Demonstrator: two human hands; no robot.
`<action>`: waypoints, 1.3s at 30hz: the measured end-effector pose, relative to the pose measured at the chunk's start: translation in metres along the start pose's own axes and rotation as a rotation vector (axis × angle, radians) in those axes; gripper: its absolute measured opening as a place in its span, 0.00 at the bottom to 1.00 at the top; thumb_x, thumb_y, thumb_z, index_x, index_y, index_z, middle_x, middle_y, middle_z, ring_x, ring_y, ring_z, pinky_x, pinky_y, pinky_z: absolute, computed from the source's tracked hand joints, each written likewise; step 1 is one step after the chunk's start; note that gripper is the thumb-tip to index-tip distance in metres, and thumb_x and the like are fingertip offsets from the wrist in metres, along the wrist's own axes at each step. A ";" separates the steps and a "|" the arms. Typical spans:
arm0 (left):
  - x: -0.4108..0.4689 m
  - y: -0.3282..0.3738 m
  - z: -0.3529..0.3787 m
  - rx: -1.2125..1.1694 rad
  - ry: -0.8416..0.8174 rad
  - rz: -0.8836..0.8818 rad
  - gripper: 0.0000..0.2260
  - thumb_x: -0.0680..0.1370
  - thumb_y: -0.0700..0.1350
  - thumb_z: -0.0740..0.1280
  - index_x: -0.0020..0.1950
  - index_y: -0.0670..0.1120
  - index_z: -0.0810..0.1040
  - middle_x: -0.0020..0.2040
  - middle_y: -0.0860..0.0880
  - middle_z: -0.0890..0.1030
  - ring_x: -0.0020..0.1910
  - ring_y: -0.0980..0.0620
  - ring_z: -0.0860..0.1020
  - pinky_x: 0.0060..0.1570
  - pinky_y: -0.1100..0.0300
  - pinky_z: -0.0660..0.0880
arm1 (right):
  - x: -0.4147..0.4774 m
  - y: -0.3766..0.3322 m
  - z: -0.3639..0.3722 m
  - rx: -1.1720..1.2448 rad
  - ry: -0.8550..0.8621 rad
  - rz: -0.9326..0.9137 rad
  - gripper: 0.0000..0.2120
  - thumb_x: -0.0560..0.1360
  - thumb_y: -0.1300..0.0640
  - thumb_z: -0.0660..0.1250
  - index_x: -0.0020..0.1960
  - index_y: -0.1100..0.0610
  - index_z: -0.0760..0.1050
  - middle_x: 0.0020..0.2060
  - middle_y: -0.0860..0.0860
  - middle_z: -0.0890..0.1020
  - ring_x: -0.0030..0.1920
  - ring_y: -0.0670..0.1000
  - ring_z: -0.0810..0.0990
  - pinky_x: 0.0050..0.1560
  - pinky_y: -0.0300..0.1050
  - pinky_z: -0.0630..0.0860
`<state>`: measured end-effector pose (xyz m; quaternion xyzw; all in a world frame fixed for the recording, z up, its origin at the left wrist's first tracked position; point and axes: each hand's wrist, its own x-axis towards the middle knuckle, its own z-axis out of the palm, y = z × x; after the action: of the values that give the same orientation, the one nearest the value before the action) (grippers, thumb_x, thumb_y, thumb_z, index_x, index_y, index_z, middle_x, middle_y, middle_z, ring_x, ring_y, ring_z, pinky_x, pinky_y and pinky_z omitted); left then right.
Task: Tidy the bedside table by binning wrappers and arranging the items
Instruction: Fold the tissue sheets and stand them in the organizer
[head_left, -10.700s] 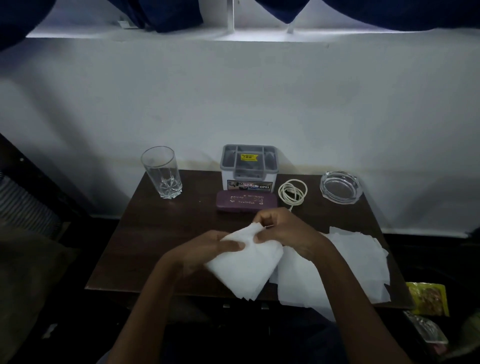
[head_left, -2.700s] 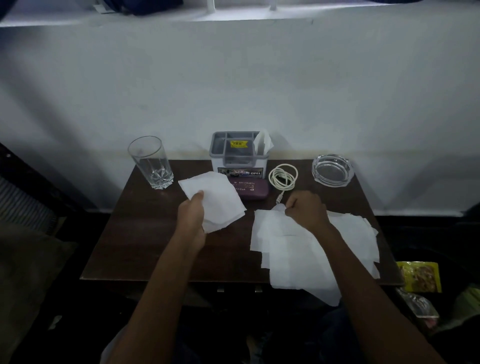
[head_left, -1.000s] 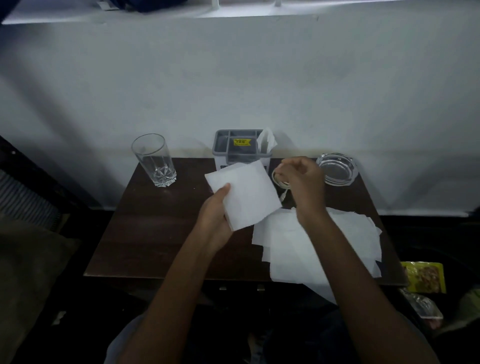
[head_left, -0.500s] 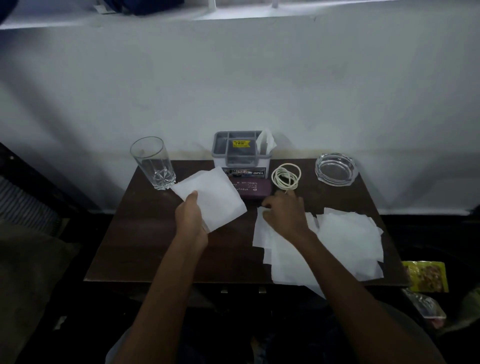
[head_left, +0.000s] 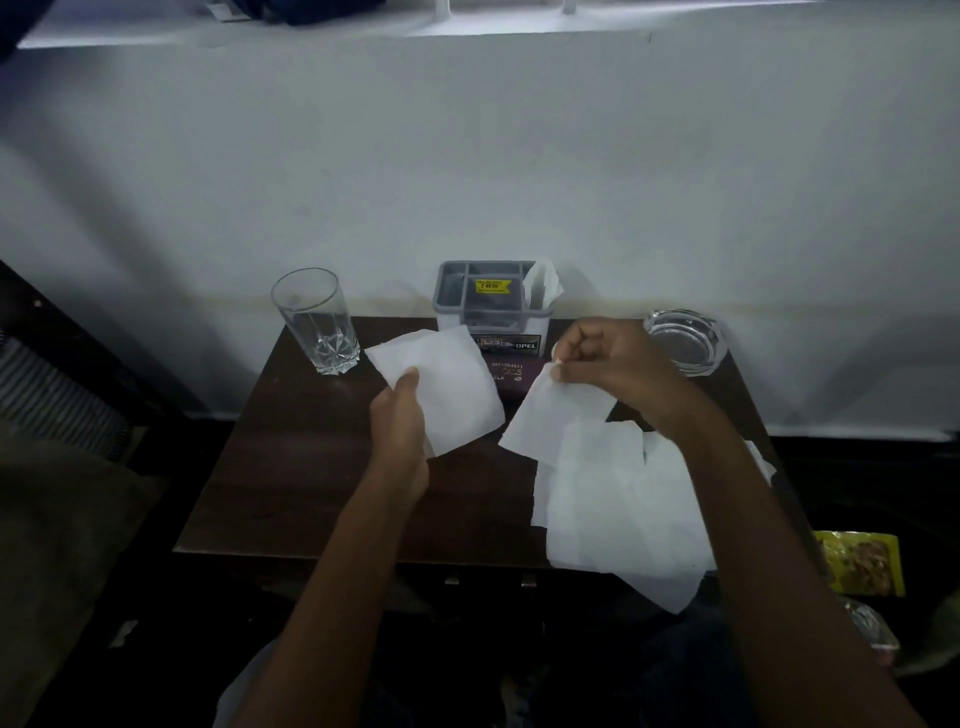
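Observation:
My left hand (head_left: 402, 423) grips a folded white tissue (head_left: 447, 387) above the middle of the dark wooden bedside table (head_left: 291, 467). My right hand (head_left: 605, 358) pinches the corner of another white tissue (head_left: 550, 415), lifted off a loose pile of tissues (head_left: 623, 504) on the table's right front. A grey organiser box (head_left: 491, 304) stands at the back centre with one tissue (head_left: 543, 283) stuck upright in its right compartment. A maroon case (head_left: 514, 376) lies in front of the box, partly hidden by the tissues.
An empty drinking glass (head_left: 317, 319) stands at the back left and a glass ashtray (head_left: 685, 340) at the back right. On the floor to the right lie a yellow wrapper (head_left: 862, 564) and a clear wrapper (head_left: 870, 626). A white wall rises behind the table.
My right hand has risen from the pile, lifting one tissue by its corner. My left hand still holds its folded tissue, shifted slightly right.

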<state>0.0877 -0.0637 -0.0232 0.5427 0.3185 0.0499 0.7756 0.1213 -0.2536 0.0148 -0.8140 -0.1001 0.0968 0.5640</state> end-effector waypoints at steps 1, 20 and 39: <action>-0.001 0.000 0.002 -0.004 -0.024 0.001 0.11 0.81 0.45 0.59 0.61 0.44 0.72 0.49 0.47 0.78 0.42 0.50 0.77 0.47 0.54 0.75 | -0.003 -0.008 -0.002 0.022 -0.021 -0.009 0.10 0.68 0.69 0.71 0.35 0.56 0.75 0.31 0.52 0.78 0.31 0.43 0.76 0.36 0.31 0.73; -0.025 -0.002 0.024 -0.305 -0.452 -0.271 0.26 0.79 0.62 0.45 0.63 0.48 0.72 0.51 0.47 0.80 0.50 0.47 0.76 0.58 0.46 0.70 | 0.012 -0.016 0.057 0.114 0.619 -0.054 0.08 0.70 0.68 0.66 0.48 0.61 0.76 0.37 0.48 0.77 0.35 0.41 0.74 0.32 0.21 0.68; -0.016 -0.010 0.008 0.495 -0.452 0.093 0.10 0.78 0.39 0.62 0.58 0.46 0.74 0.58 0.44 0.79 0.52 0.47 0.78 0.50 0.54 0.76 | 0.010 0.000 0.021 -0.045 0.039 0.014 0.32 0.69 0.69 0.67 0.69 0.51 0.64 0.60 0.50 0.75 0.59 0.47 0.72 0.45 0.28 0.69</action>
<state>0.0764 -0.0808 -0.0232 0.7259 0.1160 -0.1152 0.6681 0.1257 -0.2317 0.0073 -0.8289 -0.0855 0.0829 0.5465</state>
